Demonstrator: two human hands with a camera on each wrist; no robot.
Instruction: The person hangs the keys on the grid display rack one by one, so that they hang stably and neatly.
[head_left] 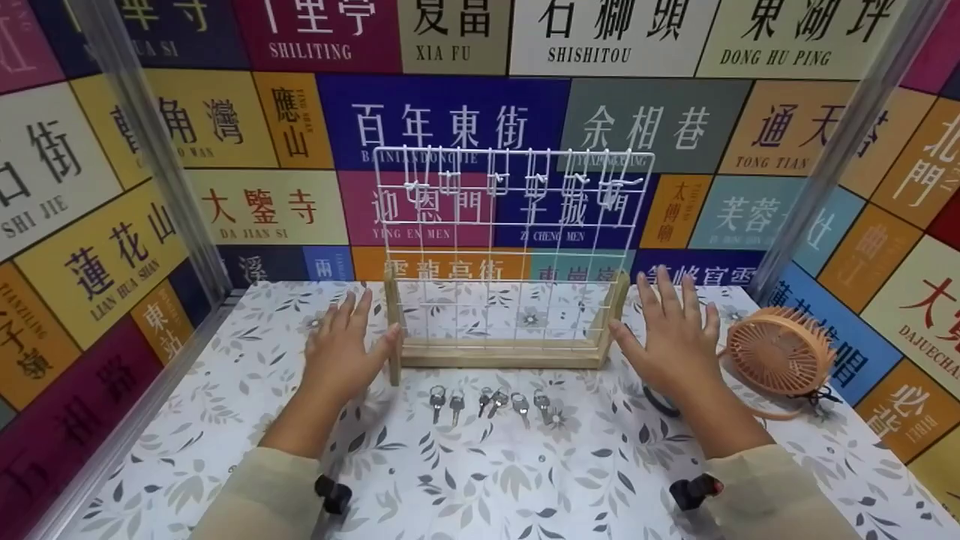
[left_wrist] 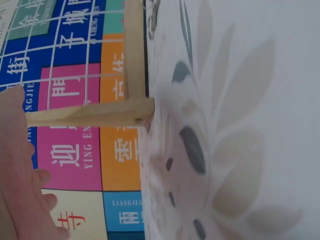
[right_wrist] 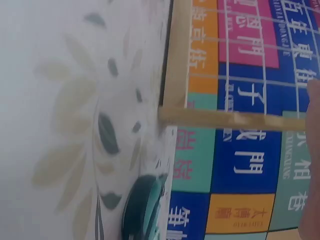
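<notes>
A white wire grid rack stands upright in a wooden base at the middle of the table. Small white hooks hang along its top rows. Several small silver keys lie in a row just in front of the base. My left hand hovers flat with fingers spread beside the base's left post, thumb near it. My right hand is held the same way beside the right post. Neither hand holds anything.
A peach round fan lies at the right, close to my right hand, with a dark cord near my wrist. The floral tablecloth covers the table. Metal poles and sign-covered walls enclose three sides.
</notes>
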